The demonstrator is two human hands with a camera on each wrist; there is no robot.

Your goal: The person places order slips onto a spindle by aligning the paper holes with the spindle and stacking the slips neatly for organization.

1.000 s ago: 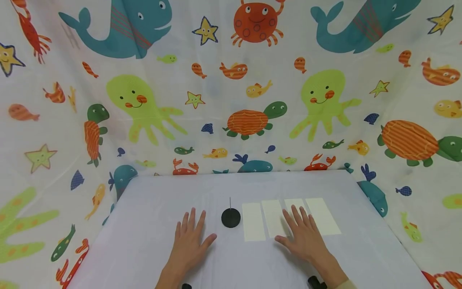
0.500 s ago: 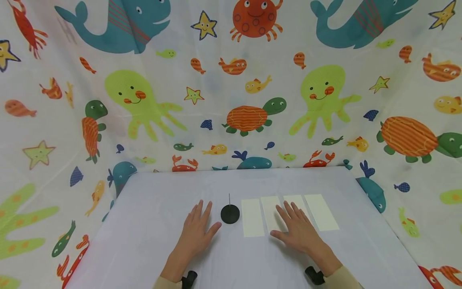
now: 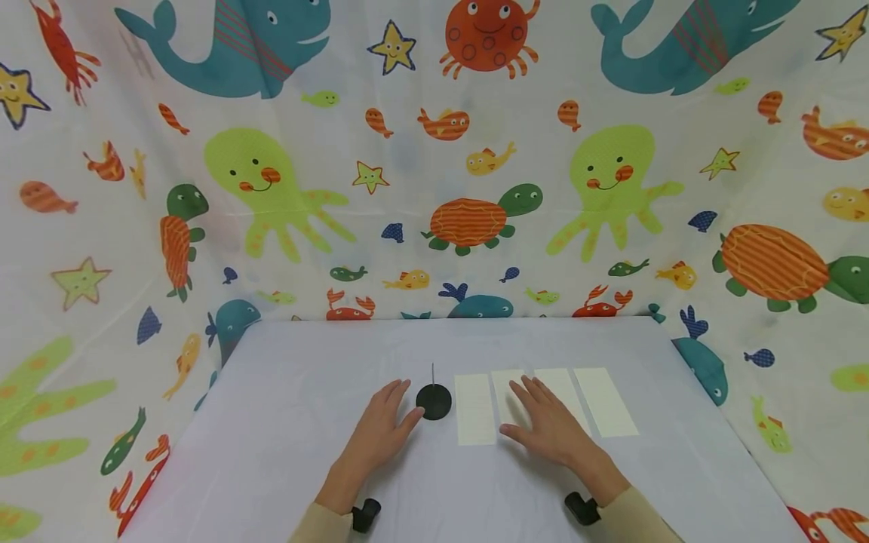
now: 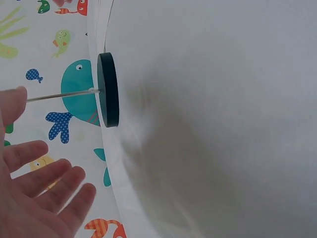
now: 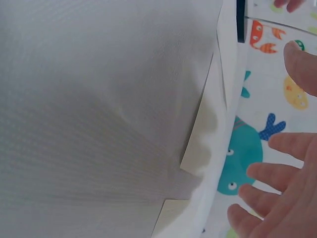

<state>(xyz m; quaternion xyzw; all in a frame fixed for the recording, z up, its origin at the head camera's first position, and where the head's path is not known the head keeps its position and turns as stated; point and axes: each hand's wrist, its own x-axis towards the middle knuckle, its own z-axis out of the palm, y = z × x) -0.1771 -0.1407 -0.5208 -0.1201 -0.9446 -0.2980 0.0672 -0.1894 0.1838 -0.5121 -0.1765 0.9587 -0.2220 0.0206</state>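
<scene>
A receipt spike, a round black base (image 3: 434,403) with a thin upright metal rod (image 3: 433,374), stands near the table's middle. My left hand (image 3: 377,428) is just left of it, fingers extended, thumb tip overlapping the base's edge in the head view. In the left wrist view the base (image 4: 109,90) shows side-on, beyond the spread fingers. To the right of the spike, several cream paper strips (image 3: 475,411) lie in a row. My right hand (image 3: 548,424) is over the strips in the middle, partly covering them, its fingers relaxed. Neither hand holds anything.
A white cloth covers the table (image 3: 305,369). Behind and at both sides hangs a white curtain (image 3: 407,45) printed with sea animals. Each wrist carries a small black camera, the left one (image 3: 366,515) and the right one (image 3: 582,508).
Both hands have moved inward, the left one rightward to the spike's base, the right one leftward over the strips. More of the sleeves shows. The spike and strips lie as before.
</scene>
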